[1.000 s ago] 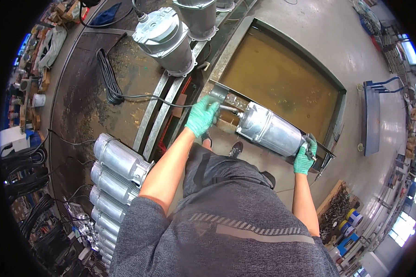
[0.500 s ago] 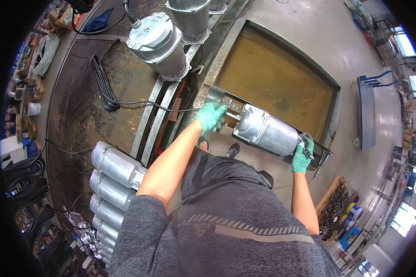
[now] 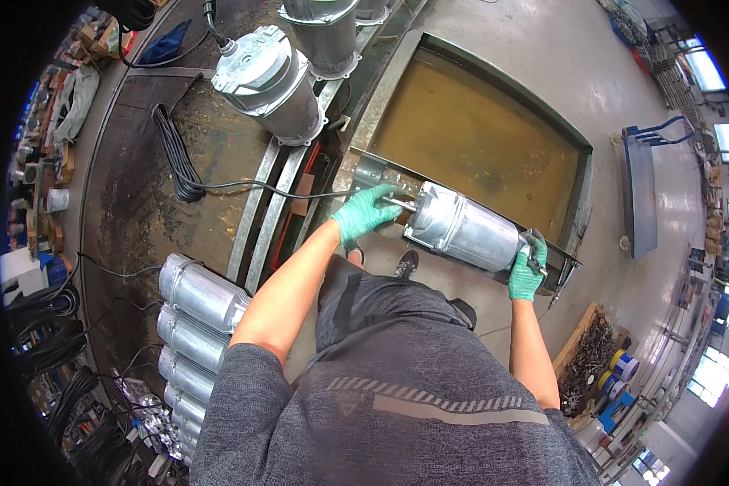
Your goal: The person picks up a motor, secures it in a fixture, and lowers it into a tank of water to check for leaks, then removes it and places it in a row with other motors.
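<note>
A silver cylindrical motor housing lies on its side across a narrow metal trough at the tank's near edge. Its thin steel shaft points left. My left hand, in a green glove, has its fingers closed around the shaft's outer end. A black cable runs in from the left to beside that hand. At the housing's right end is my right hand, also gloved, its fingers curled round a small dark metal piece whose kind I cannot make out.
Beyond the trough is a rectangular metal tank of murky brown liquid. Upright motor housings stand on rails at the upper left. Several more silver housings lie in a row at the lower left. A blue cart stands right.
My left hand has shifted slightly, its fingers reaching further right along the shaft. The motor housing and my right hand stay nearly in place; the whole view moved a little.
</note>
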A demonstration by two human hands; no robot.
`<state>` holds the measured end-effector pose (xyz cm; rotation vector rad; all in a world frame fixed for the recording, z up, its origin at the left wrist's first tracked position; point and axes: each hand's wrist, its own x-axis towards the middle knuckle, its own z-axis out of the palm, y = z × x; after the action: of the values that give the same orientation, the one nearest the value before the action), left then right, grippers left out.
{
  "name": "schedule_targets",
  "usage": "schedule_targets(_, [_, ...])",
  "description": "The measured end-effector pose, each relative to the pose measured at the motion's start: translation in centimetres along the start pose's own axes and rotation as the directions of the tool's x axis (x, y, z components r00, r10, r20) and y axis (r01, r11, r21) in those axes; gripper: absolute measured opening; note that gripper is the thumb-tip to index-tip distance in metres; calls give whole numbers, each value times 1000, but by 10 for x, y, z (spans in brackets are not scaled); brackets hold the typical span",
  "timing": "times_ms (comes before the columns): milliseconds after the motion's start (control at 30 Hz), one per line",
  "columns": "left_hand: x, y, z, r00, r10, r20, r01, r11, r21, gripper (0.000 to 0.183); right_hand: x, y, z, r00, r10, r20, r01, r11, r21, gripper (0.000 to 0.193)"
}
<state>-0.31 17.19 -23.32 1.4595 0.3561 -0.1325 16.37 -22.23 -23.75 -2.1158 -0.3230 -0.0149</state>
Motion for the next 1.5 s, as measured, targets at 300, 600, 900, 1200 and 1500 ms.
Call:
schedule_targets(300, [9, -2, -10, 998, -26, -64, 60, 782, 621, 61, 0, 2, 0, 1000, -4, -1, 4, 1000, 1, 27])
schedule_targets(600, [5, 16, -6, 983, -180, 19, 142, 829, 541, 73, -1, -11, -1, 1000, 5, -21, -6, 999, -43, 28])
schedule_targets(900, [9, 30, -15, 911, -366, 191, 397, 902, -168, 56, -2, -19, -3, 998, -58, -13, 58, 997, -55, 28])
schedule_targets(1200, [3, 30, -7, 991, -116, -66, 128, 681, 721, 52, -2, 1, 0, 997, -83, -1, 83, 997, -10, 23])
schedule_targets(1500, [13, 28, -12, 984, -160, 83, 98, 860, 501, 78, -1, 10, -3, 997, -62, -47, 62, 998, -4, 25])
